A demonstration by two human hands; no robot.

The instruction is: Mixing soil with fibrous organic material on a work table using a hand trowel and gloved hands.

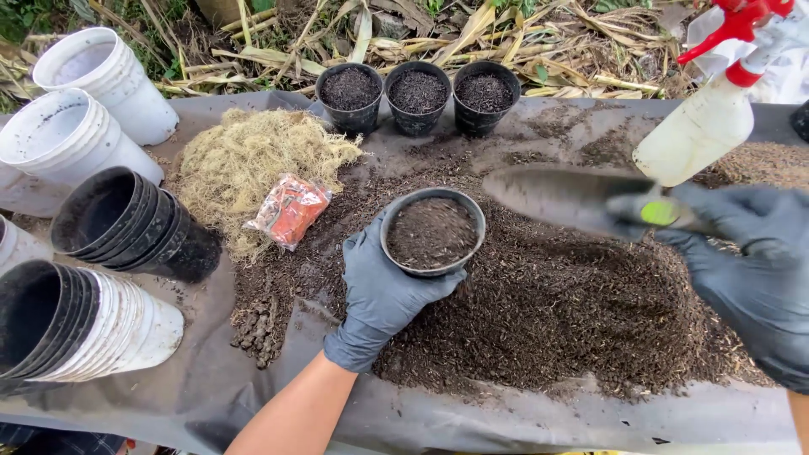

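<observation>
Left hand [383, 291], in a dark glove, wraps from below around a small black pot [432, 232] filled with soil near to the rim; fingers closed on its wall, thumb side hidden. The pot sits at dead centre of the view, held just above the big soil heap [548, 303] spread on grey sheeting [211, 388].

Right hand [750, 253], also gloved, at 3 o'clock, fist closed round the green-marked handle of a trowel [565, 195]. Blade points toward 9 o'clock and hangs just beside the pot's rim, blurred (load on the blade cannot be told).

At 12 o'clock: three filled pots [417, 94] in a row along the sheet's far edge. At 10 o'clock: a mound of dry pale moss [253, 160] with an orange packet [291, 209] lying against it. At 9 o'clock: nested black pots [126, 221] on their side, white buckets [80, 109] above them. At 2 o'clock: a white spray bottle [699, 126] with a red trigger, leaning close over the trowel hand.

Risks, as judged: the pot is already brim-full, so another scoop would likely spill over the rim. The one-handed grip from beneath could let the pot tip. An elbow lift might knock the bottle.
</observation>
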